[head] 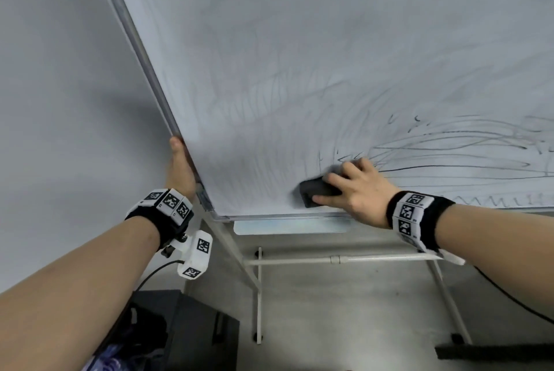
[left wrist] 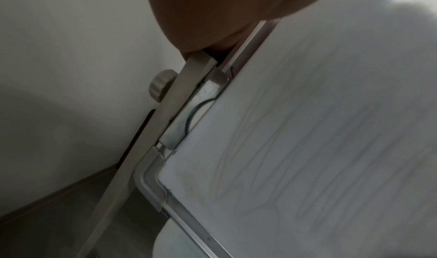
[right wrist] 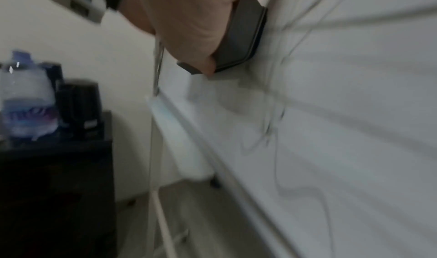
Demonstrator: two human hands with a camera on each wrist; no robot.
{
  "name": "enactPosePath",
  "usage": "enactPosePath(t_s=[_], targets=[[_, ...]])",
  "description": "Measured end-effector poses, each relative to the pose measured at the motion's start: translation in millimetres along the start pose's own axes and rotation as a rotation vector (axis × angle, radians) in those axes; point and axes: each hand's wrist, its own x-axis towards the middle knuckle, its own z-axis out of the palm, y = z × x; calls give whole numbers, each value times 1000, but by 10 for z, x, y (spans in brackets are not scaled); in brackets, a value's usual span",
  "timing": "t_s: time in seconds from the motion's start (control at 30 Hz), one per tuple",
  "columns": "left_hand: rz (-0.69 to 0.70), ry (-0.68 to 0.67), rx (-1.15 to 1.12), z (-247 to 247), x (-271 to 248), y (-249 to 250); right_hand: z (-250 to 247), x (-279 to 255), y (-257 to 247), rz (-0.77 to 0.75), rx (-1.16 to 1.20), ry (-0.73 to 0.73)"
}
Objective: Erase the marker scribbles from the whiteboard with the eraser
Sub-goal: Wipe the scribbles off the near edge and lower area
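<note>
On the far left I see a dark cabinet [right wrist: 54, 187] by the wall, with a water bottle [right wrist: 26, 101] and a black box [right wrist: 79, 107] on top, all blurry in the right wrist view.

Next comes my left hand [head: 180, 168]. It holds the left edge of the whiteboard [head: 329, 40], low down near the bottom corner. The thumb lies along the frame on the front side. The other fingers go behind the board, so I cannot tell how they curl. In the left wrist view I see the white stand [left wrist: 151, 131] and a round knob [left wrist: 160, 84] just under this hand.

The left part of the board has only pale gray smears on it.

Then comes the eraser [head: 319, 192]. It is a dark block pressed flat on the board, low down, close to the bottom rail. My right hand [head: 356, 190] grips it, fingers curled over the top and thumb under it.

To the right of the eraser there are dark marker scribbles [head: 449, 145], long lines running sideways. A small zigzag line sits near the bottom edge on the right.

Below the board I see the stand's legs and crossbar on the gray floor [head: 344, 310].
</note>
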Motion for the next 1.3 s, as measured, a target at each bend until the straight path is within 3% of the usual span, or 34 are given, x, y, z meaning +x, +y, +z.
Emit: enactPosePath(t_s=[0.17,0.23,0.3,0.37,0.43,0.5,0.63,0.73,0.8,0.9,0.97,1.03,1.13,1.17,1.23,1.3], targets=[[-1,25,-16,19,-53,54,-813,584,500,338,30,435],[-33,21,-25,1,-111,107,-874,651,554,377,61,502],[-58,22,-36,85,-382,332,-543,411,368,222,66,384],[-52,1,-25,148,-571,475,2,-55,72,15,53,98],[-56,5,-18,163,-618,477,285,-404,-109,-28,50,-84],[-53,9,-22,164,-622,461,217,-355,-74,10,52,-21],[-54,-9,-19,195,-651,483,-700,429,484,238,26,437],[-41,-16,-43,236,-694,520,-995,698,725,388,64,623],[-47,-15,-35,249,-694,522,-632,591,414,302,79,529],[-67,-11,8,251,-690,510,230,58,-355,49,107,56],[-62,11,21,262,-703,545,373,-117,-518,52,137,-46],[-60,16,25,220,-653,504,171,154,-367,102,143,90],[-31,-41,25,181,-594,447,-479,935,-19,324,160,437],[-28,-26,41,180,-597,453,-615,1144,34,380,165,493],[-25,-37,45,181,-612,457,-608,1284,-39,372,175,498],[-34,-40,47,161,-626,485,-272,1095,-279,195,148,352]])
